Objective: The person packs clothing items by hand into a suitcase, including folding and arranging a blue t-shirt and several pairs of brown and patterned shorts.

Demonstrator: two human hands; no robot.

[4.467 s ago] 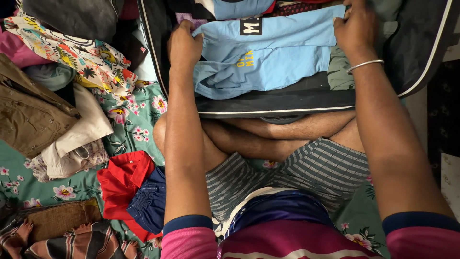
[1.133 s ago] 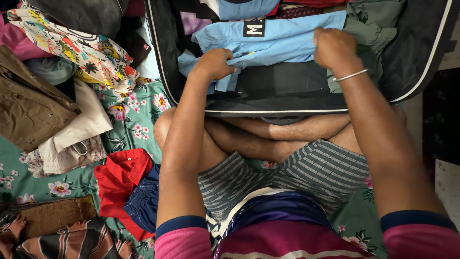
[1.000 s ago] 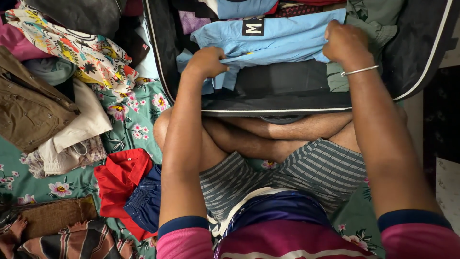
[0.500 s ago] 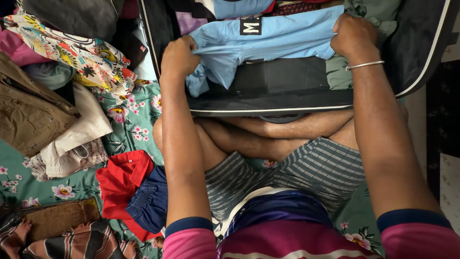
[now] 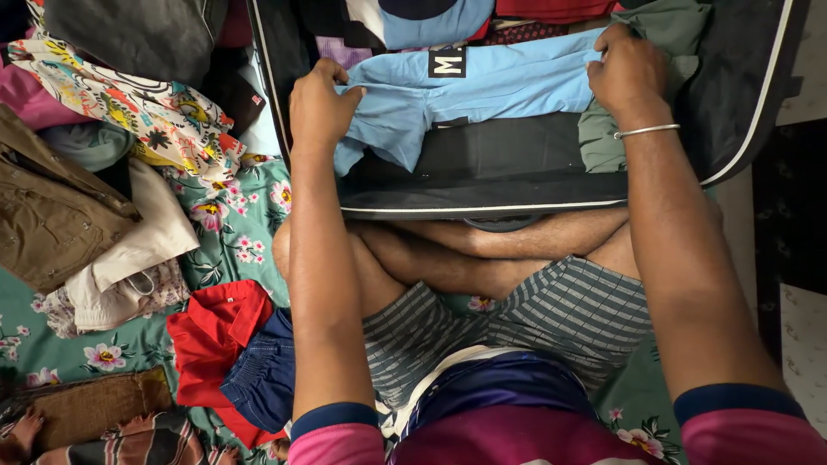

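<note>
I saw open room on the suitcase's bare black lining point(image 5: 508, 151); a green garment point(image 5: 599, 138) blocked its right, and clothes piles point(image 5: 129, 129) crowded the bedsheet point(image 5: 241, 232).

Sat cross-legged on a green floral sheet point(image 5: 237, 228) before an open black suitcase point(image 5: 741, 95). Gripped a folded light blue shirt point(image 5: 500, 86) at both ends inside the suitcase: left hand point(image 5: 320, 103) closed on the end by the left wall, right hand point(image 5: 627, 73) closed on the other end, beside a grey-green garment point(image 5: 599, 142). Left a red shirt point(image 5: 211, 331) and navy shorts point(image 5: 263, 370) lying touching beside the left knee.
</note>
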